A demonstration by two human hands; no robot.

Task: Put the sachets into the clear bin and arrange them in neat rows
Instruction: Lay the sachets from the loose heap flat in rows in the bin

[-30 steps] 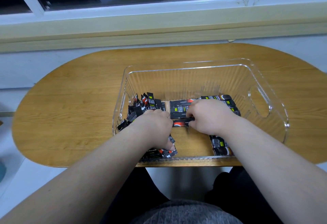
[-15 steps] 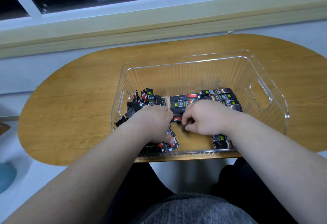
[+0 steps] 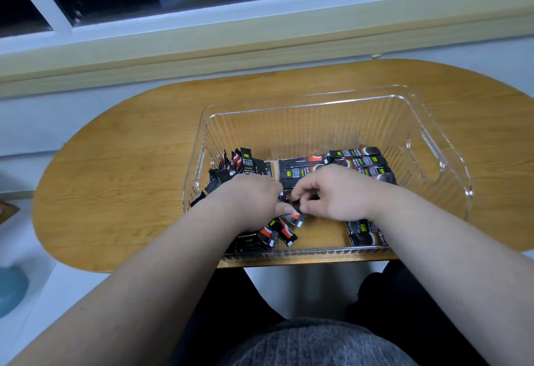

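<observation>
A clear ribbed bin stands on the wooden table. Inside it lie several black and red sachets: a loose heap at the left, a flat row at the back right, and more at the front under my right forearm. Both hands are inside the bin, close together. My left hand rests on the heap and pinches a sachet with thumb and fingers. My right hand has its fingertips curled on the same sachet's other end.
The bin has a cut-out handle in its right wall. A windowsill runs behind the table. A blue object sits on the floor at the far left. My lap is below the table's front edge.
Both hands have drawn a little toward the front of the bin, and a sachet now shows between the left thumb and the right fingertips.
</observation>
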